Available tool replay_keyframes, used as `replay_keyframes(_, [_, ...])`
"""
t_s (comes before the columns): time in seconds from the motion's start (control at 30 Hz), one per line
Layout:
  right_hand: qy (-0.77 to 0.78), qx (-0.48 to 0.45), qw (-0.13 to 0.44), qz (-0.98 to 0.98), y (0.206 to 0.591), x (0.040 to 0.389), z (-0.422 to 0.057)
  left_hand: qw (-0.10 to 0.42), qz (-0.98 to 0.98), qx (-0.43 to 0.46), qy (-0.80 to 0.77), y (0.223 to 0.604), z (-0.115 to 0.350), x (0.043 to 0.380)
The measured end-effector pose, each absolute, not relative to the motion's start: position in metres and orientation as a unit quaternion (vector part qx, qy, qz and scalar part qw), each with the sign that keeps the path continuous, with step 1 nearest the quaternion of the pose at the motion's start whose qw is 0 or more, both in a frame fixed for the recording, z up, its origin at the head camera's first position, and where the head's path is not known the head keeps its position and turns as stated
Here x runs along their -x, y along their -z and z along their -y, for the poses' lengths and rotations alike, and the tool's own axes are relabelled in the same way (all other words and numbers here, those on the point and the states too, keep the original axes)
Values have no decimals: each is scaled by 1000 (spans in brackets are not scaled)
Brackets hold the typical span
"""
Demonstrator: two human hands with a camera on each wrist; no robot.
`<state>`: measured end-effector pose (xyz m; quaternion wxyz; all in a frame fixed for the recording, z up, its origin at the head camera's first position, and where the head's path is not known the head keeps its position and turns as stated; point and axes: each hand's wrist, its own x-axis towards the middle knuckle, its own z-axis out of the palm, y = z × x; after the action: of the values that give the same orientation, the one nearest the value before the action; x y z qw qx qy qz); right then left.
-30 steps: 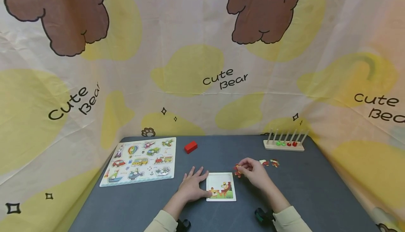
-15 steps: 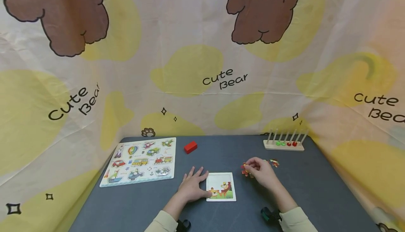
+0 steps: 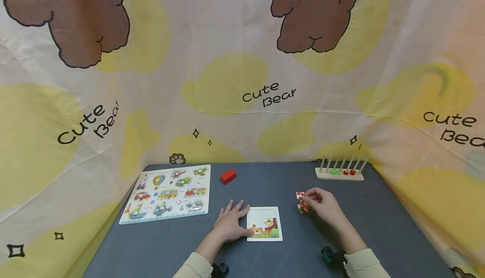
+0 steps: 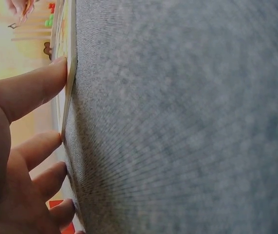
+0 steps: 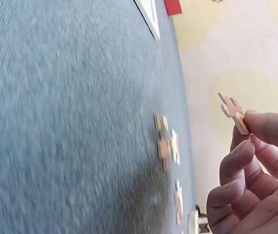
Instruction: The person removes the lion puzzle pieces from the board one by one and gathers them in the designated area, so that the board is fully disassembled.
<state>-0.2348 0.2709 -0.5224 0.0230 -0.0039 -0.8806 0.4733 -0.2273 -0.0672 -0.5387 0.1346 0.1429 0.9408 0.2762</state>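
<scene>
In the head view, my left hand (image 3: 228,224) lies with fingers spread at the left side of a small white-framed puzzle board (image 3: 264,212). Its thumb rests on the board's lower left edge; the left wrist view shows the thumb (image 4: 41,84) and a fingertip touching that edge. Animal pieces on green grass (image 3: 266,230) fill the board's lower part. To the right of the board, my right hand (image 3: 324,205) pinches a jigsaw piece (image 5: 234,112) between thumb and index finger, above the table. Loose jigsaw pieces (image 5: 163,142) lie below it, partly hidden by the hand in the head view.
A large vehicle picture board (image 3: 166,193) lies at the table's left. Behind the small board sits a red block (image 3: 228,176). At the back right stands a wooden peg rack (image 3: 339,177) with green and red beads. A printed cloth (image 3: 227,134) hangs behind the table.
My right hand has moved rightward, away from the puzzle board, with the jigsaw piece, and is now over the loose pieces. The left hand and the board have stayed in place.
</scene>
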Motion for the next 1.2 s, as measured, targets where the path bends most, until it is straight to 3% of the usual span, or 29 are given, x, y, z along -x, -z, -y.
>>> replay_keyframes(0.57, [-430, 13, 17, 902, 531, 233, -311, 134, -939, -145, -280, 538, 69, 225])
replay_keyframes(1.2, [-351, 38, 10, 936, 539, 238, -315, 134, -938, -146, -285, 537, 69, 225])
